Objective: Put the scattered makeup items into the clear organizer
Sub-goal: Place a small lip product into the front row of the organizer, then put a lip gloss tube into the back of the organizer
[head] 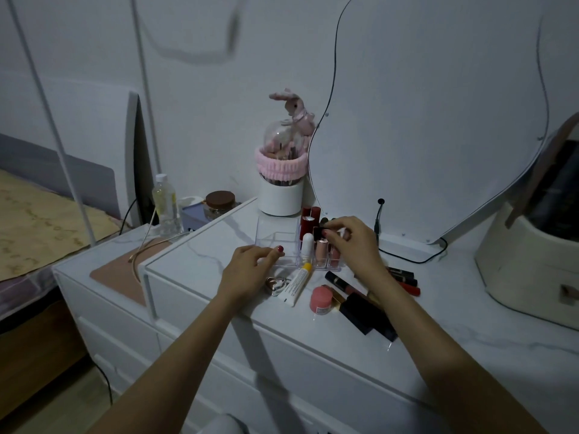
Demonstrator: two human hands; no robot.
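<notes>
The clear organizer (pixel 272 236) stands on the white dresser top, with red lipsticks (pixel 308 219), a white stick (pixel 307 245) and pink tubes (pixel 321 252) upright in its right slots. My left hand (pixel 250 266) rests against its front left edge. My right hand (pixel 351 242) hovers over the right slots, pinching a small dark lipstick (pixel 326 226) between fingertips. In front lie a white tube with a yellow cap (pixel 296 285), a silver heart compact (pixel 277 285), a pink jar (pixel 321 299), dark lipsticks (pixel 340 281) and black boxes (pixel 366 314).
A curved mirror (pixel 423 120) stands behind, with a black cable (pixel 413 258) at its base. A white brush holder with pink band (pixel 280 186) sits back left. A cream case (pixel 532 261) is at right; a bottle (pixel 164 205) and jar (pixel 219 203) at left.
</notes>
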